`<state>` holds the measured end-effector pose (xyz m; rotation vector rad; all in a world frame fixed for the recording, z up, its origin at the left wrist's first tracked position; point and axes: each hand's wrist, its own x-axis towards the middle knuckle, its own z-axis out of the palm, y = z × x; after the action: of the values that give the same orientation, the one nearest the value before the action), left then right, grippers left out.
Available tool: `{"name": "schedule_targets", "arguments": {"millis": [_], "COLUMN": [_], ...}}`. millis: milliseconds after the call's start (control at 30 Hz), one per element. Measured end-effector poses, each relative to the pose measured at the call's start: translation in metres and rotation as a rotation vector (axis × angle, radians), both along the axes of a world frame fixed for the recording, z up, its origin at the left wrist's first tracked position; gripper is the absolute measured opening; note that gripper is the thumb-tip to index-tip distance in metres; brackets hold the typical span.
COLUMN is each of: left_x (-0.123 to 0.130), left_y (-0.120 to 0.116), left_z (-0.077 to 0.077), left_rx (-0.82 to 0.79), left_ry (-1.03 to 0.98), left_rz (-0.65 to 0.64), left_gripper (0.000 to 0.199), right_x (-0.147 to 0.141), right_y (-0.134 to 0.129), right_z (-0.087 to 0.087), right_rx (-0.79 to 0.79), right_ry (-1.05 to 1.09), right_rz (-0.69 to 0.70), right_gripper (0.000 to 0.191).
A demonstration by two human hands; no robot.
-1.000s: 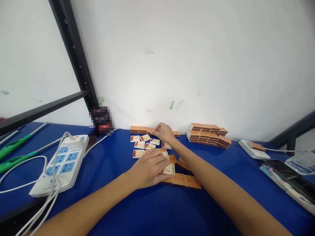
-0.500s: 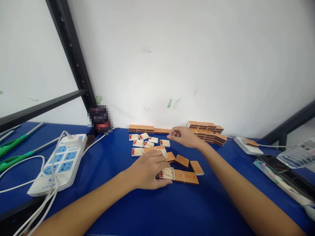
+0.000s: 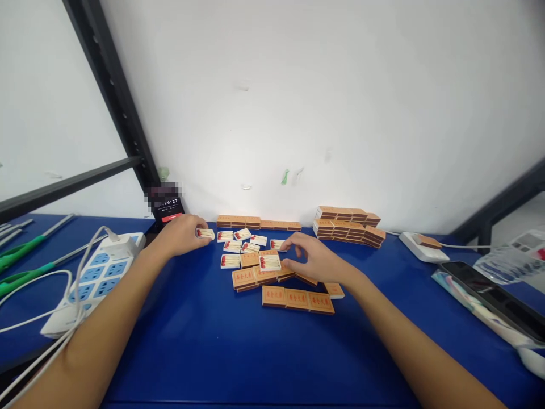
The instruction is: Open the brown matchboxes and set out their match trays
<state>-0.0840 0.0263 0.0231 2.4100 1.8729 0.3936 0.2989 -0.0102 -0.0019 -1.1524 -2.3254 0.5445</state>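
At the far left of the scattered matches, my left hand (image 3: 184, 234) grips a white matchbox tray (image 3: 205, 234) filled with red-tipped matches. My right hand (image 3: 310, 258) is open, thumb and fingers apart, at the right end of another match-filled tray (image 3: 269, 262). Whether its fingertips touch that tray is hard to tell. Several more filled trays (image 3: 232, 246) lie loosely between the hands. In front is a row of orange matchboxes (image 3: 297, 299), with other boxes (image 3: 244, 279) just behind it, some partly hidden by the right hand.
Along the wall stand a low row of matchboxes (image 3: 238, 222) and a taller stack (image 3: 344, 230). A power strip (image 3: 100, 272) with white cables lies left. To the right are a white adapter (image 3: 419, 248) and a black phone (image 3: 489, 295). A lit screen (image 3: 168, 210) leans by the rack post.
My left hand has moved from the front row to the back left, carrying a filled tray. My right hand has come forward toward the middle trays. The camera view has shifted slightly.
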Motion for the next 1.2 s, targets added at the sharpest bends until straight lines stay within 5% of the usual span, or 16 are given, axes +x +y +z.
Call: {"name": "schedule_targets", "arguments": {"millis": [267, 433, 633, 700, 833, 1033, 1200], "left_x": [0.005, 0.008, 0.035, 0.055, 0.087, 0.084, 0.078], "left_y": [0.000, -0.002, -0.014, -0.024, -0.043, -0.039, -0.032], "left_z": [-0.002, -0.002, -0.006, -0.009, -0.019, -0.028, -0.033], "left_rx": [-0.214, -0.252, 0.083, 0.236, 0.240, 0.103, 0.089], "left_ry": [-0.018, -0.023, -0.032, -0.128, -0.134, -0.041, -0.043], "left_rz": [-0.078, -0.151, -0.045, -0.206, -0.414, -0.367, -0.341], "left_gripper": [0.040, 0.045, 0.049, 0.042, 0.035, 0.032, 0.036], "right_x": [-0.018, 0.006, 0.059, 0.061, 0.033, -0.023, -0.029], "right_y": [-0.005, 0.008, 0.029, 0.030, 0.023, 0.014, 0.018], "right_z": [-0.005, -0.003, -0.008, -0.010, -0.010, -0.020, -0.026], "right_rx": [-0.086, 0.020, -0.020, -0.043, 0.087, 0.158, 0.112], "right_ry": [0.035, 0.041, -0.116, -0.154, -0.087, -0.023, -0.028], "right_rz": [0.067, -0.027, -0.265, -0.260, -0.198, 0.010, -0.019], "right_gripper": [0.041, 0.034, 0.036, 0.037, 0.035, 0.022, 0.027]}}
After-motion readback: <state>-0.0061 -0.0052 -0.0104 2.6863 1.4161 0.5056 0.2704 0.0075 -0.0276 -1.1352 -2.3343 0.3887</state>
